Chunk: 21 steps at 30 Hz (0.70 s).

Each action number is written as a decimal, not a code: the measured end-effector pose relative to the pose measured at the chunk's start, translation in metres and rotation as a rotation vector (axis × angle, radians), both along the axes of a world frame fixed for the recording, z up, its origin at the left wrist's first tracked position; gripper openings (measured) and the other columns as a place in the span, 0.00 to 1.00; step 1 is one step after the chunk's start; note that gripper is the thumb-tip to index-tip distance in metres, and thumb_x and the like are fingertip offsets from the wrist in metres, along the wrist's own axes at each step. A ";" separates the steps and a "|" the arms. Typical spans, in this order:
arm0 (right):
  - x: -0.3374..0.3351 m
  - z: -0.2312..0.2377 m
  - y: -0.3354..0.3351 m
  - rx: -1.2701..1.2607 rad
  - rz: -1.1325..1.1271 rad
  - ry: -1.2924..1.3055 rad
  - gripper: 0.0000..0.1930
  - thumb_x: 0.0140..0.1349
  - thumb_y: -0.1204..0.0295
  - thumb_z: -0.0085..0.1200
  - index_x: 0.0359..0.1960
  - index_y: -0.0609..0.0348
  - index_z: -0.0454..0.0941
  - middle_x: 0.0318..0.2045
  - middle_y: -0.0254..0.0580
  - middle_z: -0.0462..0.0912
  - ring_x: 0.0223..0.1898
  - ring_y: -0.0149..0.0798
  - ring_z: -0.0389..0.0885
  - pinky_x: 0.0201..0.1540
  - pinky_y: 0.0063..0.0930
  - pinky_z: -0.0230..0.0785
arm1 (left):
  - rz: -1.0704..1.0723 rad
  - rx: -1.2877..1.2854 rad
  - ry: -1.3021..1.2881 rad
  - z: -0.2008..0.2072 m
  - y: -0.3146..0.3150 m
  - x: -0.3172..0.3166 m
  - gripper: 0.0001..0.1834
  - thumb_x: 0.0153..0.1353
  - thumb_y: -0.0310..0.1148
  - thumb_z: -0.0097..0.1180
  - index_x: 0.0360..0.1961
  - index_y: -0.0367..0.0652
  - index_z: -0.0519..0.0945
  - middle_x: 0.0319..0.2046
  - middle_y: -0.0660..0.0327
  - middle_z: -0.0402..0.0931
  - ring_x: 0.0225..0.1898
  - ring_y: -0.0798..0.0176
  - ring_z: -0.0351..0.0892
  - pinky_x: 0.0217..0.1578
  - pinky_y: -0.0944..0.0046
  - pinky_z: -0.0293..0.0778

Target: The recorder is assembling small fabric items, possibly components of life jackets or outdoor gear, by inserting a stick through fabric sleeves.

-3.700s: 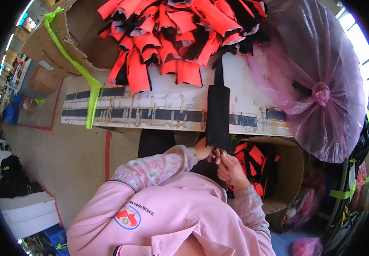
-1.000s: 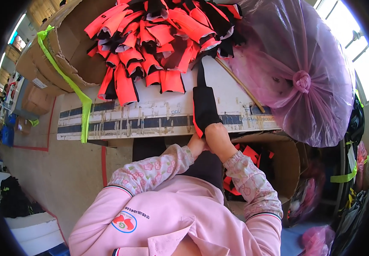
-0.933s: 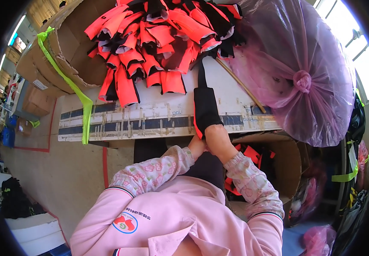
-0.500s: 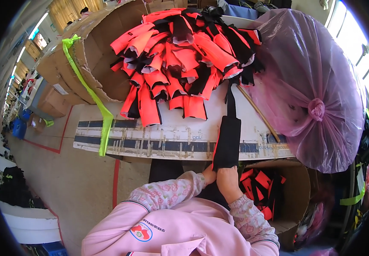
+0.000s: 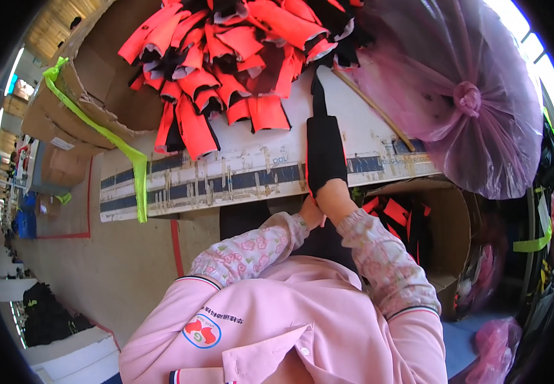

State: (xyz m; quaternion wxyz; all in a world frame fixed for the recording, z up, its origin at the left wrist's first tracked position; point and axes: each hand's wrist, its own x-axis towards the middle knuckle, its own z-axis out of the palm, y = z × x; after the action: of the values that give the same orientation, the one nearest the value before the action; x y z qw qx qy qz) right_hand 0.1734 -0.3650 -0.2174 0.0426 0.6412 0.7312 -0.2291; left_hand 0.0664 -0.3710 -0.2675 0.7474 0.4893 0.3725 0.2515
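A black fabric sleeve [image 5: 325, 150] with an orange edge lies over the table's front edge, its narrow black strap [image 5: 318, 96] reaching toward the pile. My right hand [image 5: 334, 196] is pushed into the sleeve's near opening, so its fingers are hidden. Beside and partly under that wrist, my left hand [image 5: 312, 211] is closed at the lower orange edge of the sleeve. Beyond them, a large heap of orange and black sleeves [image 5: 232, 51] covers the far part of the table.
A torn cardboard box [image 5: 107, 70] with a lime-green strip [image 5: 137, 173] lies at the left of the table [image 5: 251, 150]. At right sit a knotted pink plastic bag [image 5: 475, 128] and a wooden stick [image 5: 379, 115]. Below the table edge, an open carton [image 5: 446, 256] holds more orange and black pieces.
My right hand has gone from the sleeve's near edge into its opening. The view has shifted, so table and heap sit higher in the picture. My left hand stays by the edge.
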 end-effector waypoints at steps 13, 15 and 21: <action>-0.023 0.061 -0.027 -0.190 -0.061 0.089 0.14 0.55 0.66 0.48 0.25 0.64 0.80 0.25 0.51 0.81 0.30 0.48 0.81 0.35 0.39 0.72 | 0.059 -0.275 -0.235 -0.001 -0.007 -0.015 0.11 0.60 0.30 0.48 0.44 0.42 0.73 0.27 0.58 0.77 0.19 0.62 0.74 0.24 0.64 0.73; -0.026 0.044 -0.038 0.124 -0.130 0.138 0.15 0.54 0.66 0.47 0.23 0.66 0.80 0.24 0.54 0.80 0.28 0.51 0.81 0.34 0.42 0.72 | 0.241 -0.295 -0.197 -0.013 -0.007 -0.016 0.14 0.60 0.32 0.50 0.47 0.45 0.73 0.35 0.59 0.77 0.28 0.63 0.77 0.30 0.63 0.75; -0.028 0.035 -0.033 0.131 -0.092 0.176 0.16 0.56 0.64 0.43 0.22 0.60 0.81 0.24 0.51 0.81 0.29 0.51 0.81 0.34 0.42 0.72 | 0.189 0.030 -0.354 -0.036 -0.001 -0.019 0.18 0.59 0.34 0.52 0.51 0.46 0.72 0.44 0.57 0.75 0.41 0.64 0.77 0.36 0.62 0.75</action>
State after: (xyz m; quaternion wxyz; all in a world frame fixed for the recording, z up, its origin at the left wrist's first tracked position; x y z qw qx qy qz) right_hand 0.1452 -0.3979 -0.1826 -0.0743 0.6528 0.7154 -0.2377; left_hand 0.0470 -0.3723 -0.3034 0.7668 0.4114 0.2760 0.4082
